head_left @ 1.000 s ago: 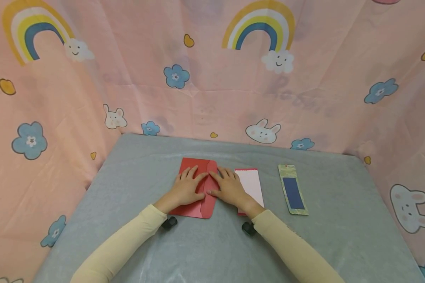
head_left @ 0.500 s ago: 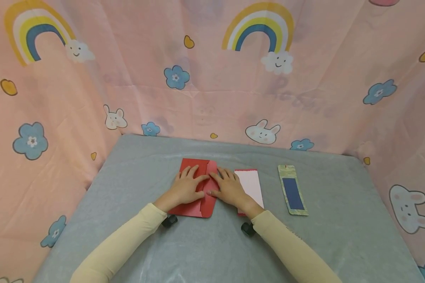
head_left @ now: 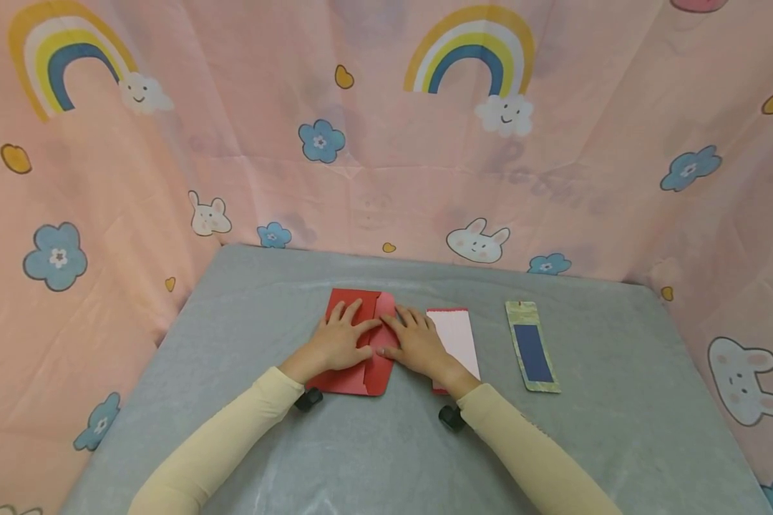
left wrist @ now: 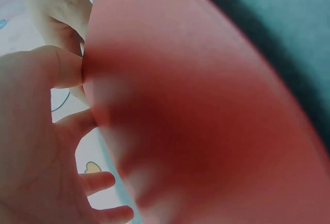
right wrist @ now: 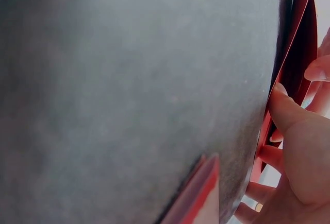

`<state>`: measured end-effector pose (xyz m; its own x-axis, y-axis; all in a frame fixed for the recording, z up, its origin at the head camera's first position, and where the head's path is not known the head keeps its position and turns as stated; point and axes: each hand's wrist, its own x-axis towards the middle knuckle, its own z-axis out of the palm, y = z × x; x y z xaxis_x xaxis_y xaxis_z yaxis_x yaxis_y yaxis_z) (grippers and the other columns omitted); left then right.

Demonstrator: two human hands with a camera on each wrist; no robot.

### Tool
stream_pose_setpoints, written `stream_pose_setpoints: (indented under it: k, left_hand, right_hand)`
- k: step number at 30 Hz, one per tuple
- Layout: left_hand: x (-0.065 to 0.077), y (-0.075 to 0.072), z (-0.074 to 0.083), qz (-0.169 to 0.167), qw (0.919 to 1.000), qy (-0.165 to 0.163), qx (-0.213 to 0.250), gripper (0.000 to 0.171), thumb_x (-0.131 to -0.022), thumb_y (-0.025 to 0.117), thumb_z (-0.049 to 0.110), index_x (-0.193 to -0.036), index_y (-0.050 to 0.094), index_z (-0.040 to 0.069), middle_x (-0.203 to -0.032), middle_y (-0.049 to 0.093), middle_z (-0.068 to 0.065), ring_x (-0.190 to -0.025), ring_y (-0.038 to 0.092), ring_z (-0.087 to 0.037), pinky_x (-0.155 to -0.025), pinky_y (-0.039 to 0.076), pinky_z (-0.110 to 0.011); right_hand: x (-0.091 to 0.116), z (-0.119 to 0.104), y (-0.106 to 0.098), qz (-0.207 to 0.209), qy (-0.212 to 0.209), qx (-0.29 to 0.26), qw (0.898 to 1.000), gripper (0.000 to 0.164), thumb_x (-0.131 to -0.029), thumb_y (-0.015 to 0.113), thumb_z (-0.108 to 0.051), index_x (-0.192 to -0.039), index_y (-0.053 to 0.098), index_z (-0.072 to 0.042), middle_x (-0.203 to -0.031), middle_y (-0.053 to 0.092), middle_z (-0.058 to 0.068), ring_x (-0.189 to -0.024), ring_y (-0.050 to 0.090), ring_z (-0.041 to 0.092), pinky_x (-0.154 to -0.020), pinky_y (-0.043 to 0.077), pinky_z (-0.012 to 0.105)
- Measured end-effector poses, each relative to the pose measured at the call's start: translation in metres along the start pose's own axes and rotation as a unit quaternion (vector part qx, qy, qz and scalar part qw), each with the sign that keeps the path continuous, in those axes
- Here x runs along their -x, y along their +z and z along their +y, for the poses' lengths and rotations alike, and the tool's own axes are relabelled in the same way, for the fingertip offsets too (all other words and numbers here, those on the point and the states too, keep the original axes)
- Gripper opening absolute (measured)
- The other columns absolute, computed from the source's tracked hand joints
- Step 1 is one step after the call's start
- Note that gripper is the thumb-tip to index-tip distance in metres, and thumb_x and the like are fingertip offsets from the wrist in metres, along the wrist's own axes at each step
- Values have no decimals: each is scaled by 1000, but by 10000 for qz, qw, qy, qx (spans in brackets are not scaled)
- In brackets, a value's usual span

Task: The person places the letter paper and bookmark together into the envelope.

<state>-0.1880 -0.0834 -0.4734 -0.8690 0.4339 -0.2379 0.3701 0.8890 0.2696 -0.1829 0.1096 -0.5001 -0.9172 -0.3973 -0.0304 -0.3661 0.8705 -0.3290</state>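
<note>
A red envelope (head_left: 351, 384) lies on the table with its flap (head_left: 381, 375) on the right side. My left hand (head_left: 340, 342) rests on the envelope's body, fingers spread, thumb pointing toward the flap. In the left wrist view its fingertips touch the red paper (left wrist: 216, 131). My right hand (head_left: 420, 347) is at the flap's outer edge, its thumb and forefinger on the paper and near the left hand's. Seen from the right wrist, the right thumb (right wrist: 283, 105) lies against the red paper, with a dark gap behind its edge.
A white card with red ends (head_left: 456, 335) lies partly under my right wrist. Farther right is a narrow green packet with a dark blue panel (head_left: 532, 350). Grey cloth (head_left: 386, 458) covers the table, and a pink patterned curtain (head_left: 386, 172) surrounds it.
Both hands stay almost in place. The lower flap has turned from bright pink to darker red, and the left fingers have shifted very slightly.
</note>
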Motion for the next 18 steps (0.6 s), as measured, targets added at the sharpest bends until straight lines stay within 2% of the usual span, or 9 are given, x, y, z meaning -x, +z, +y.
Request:
stream_pose_setpoints:
  k: [6, 14, 18]
  left_hand:
    - [2, 1, -1, 161, 9993, -3, 331, 63, -89, 62, 43, -148, 44, 32, -164, 19, -17, -149, 19, -49, -108, 31, -72]
    - [2, 5, -2, 469, 9981, 88, 391, 66, -84, 71, 44, -144, 48, 29, -161, 24, -20, -145, 24, -53, -105, 35, -72]
    - [2, 8, -3, 601, 9978, 103, 268, 68, -82, 73, 46, -144, 48, 29, -160, 25, -21, -144, 27, -54, -104, 37, -71]
  right_hand:
    - [0, 0, 1, -13, 1, 25, 10000, 71, -90, 67, -48, -149, 44, -17, -156, 36, 19, -144, 32, 40, -116, 27, 63]
    - [-1, 1, 2, -41, -10, 30, 10000, 71, -90, 66, -49, -149, 43, -17, -157, 35, 19, -145, 32, 40, -116, 26, 63]
    - [-1, 1, 2, -43, 3, 19, 10000, 70, -90, 66, -49, -149, 44, -18, -157, 35, 18, -145, 31, 40, -116, 26, 63]
